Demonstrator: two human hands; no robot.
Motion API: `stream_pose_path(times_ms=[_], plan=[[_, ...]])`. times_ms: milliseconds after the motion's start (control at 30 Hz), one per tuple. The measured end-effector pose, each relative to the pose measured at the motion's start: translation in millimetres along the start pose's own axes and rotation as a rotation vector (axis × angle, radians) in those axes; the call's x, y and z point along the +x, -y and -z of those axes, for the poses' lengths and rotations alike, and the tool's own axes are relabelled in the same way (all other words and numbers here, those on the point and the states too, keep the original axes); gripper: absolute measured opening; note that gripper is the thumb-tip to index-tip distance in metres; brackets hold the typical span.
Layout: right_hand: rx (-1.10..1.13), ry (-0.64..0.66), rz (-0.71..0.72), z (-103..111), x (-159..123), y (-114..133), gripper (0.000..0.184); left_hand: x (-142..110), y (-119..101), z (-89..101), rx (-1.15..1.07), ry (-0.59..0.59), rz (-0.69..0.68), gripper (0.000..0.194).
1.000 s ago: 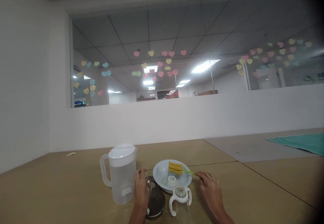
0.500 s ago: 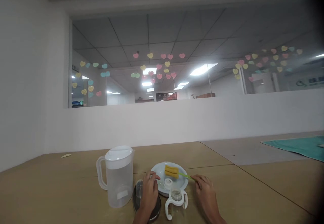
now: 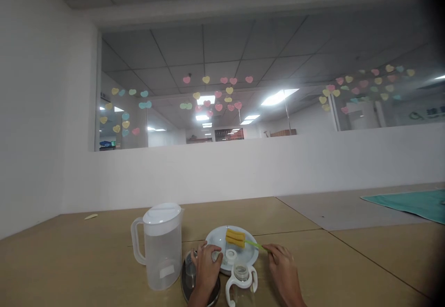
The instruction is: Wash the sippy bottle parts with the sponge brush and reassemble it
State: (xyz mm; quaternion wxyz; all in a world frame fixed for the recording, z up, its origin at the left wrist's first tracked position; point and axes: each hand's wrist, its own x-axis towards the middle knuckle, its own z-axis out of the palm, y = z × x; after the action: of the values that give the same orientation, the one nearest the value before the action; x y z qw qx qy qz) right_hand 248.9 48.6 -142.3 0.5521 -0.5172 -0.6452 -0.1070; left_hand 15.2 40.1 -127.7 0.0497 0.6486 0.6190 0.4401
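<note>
My right hand (image 3: 283, 267) is closed on the thin green handle of a sponge brush (image 3: 235, 238). Its yellow sponge head rests on a round, pale divided plate (image 3: 248, 253). My left hand (image 3: 208, 267) is over the plate's left edge, thumb and index finger curled together at a small translucent thing too unclear to name. A white ring-shaped cap (image 3: 231, 255) lies on the plate. Between my hands, in front of the plate, an uncapped clear bottle (image 3: 241, 272) stands in a white two-handled holder (image 3: 230, 293). Beneath my left hand is a dark round tray (image 3: 186, 288) with a clear cup-like piece (image 3: 190, 270).
A translucent pitcher (image 3: 163, 247) with a white lid stands to the left on the wooden table (image 3: 86, 260). A teal cloth (image 3: 410, 203) lies at the far right. A wall with a long window (image 3: 225, 112) rises behind the table.
My left hand has drawn slightly back and right, its fingers curling from loosely stretched to a pinch. My right hand keeps the brush in almost the same place. The view has tilted slightly.
</note>
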Motion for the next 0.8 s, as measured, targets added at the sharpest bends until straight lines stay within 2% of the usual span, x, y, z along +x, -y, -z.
stream_pose_path(times_ms=[167,300,400,533,667,800], plan=[[0.168,0.054,0.067,3,3,13,0.027,-6,5,7.7,-0.449,-0.192,-0.116,0.018],[0.265,0.066,0.098,7,5,22,0.025,-4,13,10.0,-0.759,-0.223,-0.001,0.028],[0.279,0.056,0.113,9,5,24,0.025,-1,21,14.0,-0.816,-0.291,0.087,0.035],[0.232,0.028,0.101,8,4,22,0.026,-1,31,23.0,-0.724,-0.354,0.165,0.036],[0.171,0.017,0.097,7,4,17,0.027,-6,42,23.7,-0.550,-0.232,0.141,0.028],[0.109,-0.008,0.131,3,3,7,0.028,-10,53,10.6,-0.265,0.047,0.046,0.024]])
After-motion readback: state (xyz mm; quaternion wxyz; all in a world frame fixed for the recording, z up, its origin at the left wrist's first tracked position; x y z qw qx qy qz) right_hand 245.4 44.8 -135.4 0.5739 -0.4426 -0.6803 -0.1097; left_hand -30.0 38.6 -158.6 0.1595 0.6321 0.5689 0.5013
